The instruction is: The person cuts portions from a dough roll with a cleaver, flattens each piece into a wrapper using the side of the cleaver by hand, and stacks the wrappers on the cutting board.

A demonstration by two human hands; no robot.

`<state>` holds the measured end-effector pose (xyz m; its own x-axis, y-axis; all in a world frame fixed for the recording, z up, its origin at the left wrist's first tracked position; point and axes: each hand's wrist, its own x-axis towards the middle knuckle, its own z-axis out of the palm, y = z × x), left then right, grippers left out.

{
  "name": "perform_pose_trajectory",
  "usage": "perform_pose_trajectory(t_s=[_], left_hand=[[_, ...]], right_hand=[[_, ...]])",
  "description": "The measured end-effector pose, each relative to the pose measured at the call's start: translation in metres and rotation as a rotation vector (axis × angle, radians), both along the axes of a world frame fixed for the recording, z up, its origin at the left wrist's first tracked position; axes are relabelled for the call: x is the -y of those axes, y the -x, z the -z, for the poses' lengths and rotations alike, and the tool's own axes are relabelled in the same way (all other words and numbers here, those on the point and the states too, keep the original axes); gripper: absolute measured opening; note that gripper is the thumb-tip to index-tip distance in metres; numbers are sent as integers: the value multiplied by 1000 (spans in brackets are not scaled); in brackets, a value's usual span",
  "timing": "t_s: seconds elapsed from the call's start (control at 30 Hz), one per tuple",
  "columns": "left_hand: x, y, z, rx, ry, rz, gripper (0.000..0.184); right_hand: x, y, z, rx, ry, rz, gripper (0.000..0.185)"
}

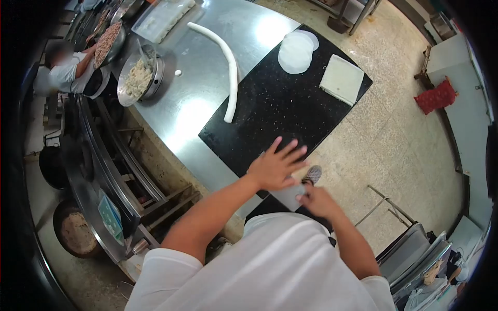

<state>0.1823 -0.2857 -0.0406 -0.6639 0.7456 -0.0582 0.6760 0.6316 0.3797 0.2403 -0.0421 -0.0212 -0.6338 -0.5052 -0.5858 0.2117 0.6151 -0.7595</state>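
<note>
My left hand (275,167) is spread out with its fingers apart, over the near end of the black board (275,109). In my right hand (319,201) is a flat, pale scraper-like blade (289,196), its face partly under my left palm. A long white dough rope (228,59) curves from the steel table onto the board. Round white dough sheets (295,54) lie stacked at the board's far end, and a stack of square white sheets (342,79) rests near its right corner.
A bowl of pale filling (137,82) stands on the steel table (194,90), near a small dough piece (178,73) and a plastic tray (162,19). At the far left, a person (70,70) holds a bowl of reddish filling (108,44). Metal trays (410,254) stand lower right.
</note>
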Motion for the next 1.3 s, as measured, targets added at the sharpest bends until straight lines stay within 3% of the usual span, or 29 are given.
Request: perform_pose_trajectory(t_s=[0.07, 0.13, 0.2, 0.27, 0.4, 0.47, 0.5, 0.53, 0.6, 0.63, 0.8, 0.83, 0.93, 1.03, 1.13, 1.17, 1.3], left_hand=[[-3, 9, 2, -16, -44, 25, 71], [-4, 16, -2, -3, -83, 54, 71], [-13, 56, -6, -87, 29, 42, 71], [-18, 88, 4, -168, -25, 7, 73], [-22, 79, -9, -200, -18, -132, 77], [-10, 36, -20, -17, 216, 327, 77], [-8, 31, -11, -3, 216, 319, 77], [-9, 30, 3, -10, 72, 384, 77], [-11, 27, 12, 27, -90, 463, 77], [-11, 43, 3, 0, -59, 425, 77], [-8, 120, 4, -187, -59, 226, 74], [-8, 125, 4, -187, -23, 227, 75], [-9, 74, 9, -57, -84, 212, 75], [-17, 26, 6, -16, -106, 323, 75], [-29, 51, 6, -116, -94, 337, 72], [-29, 67, -2, -134, -84, 316, 69], [-21, 119, -1, -233, -82, 191, 67]], right_hand=[[14, -1, 6, 105, -44, 46, 43], [5, 10, 36, -125, -12, 23, 43], [1, 63, 5, 91, 13, 48, 43], [-2, 102, 2, 237, -103, 77, 44], [0, 72, -8, 73, -141, 67, 51], [0, 15, -15, 103, 34, 60, 69], [3, -33, 27, -61, -83, 74, 87], [13, -48, 35, -648, -264, -1, 99], [26, 0, -24, 140, -326, 187, 96], [26, 9, -24, 167, -330, 199, 96], [24, 85, -14, -138, -374, 93, 70], [29, 92, -27, -34, -392, 97, 68], [23, 27, -14, -102, -262, 132, 76], [16, -26, -9, 61, -242, 113, 101], [19, 3, -22, 19, -400, 189, 96], [20, 24, -28, 21, -466, 139, 84], [23, 80, -31, -142, -440, 78, 75]])
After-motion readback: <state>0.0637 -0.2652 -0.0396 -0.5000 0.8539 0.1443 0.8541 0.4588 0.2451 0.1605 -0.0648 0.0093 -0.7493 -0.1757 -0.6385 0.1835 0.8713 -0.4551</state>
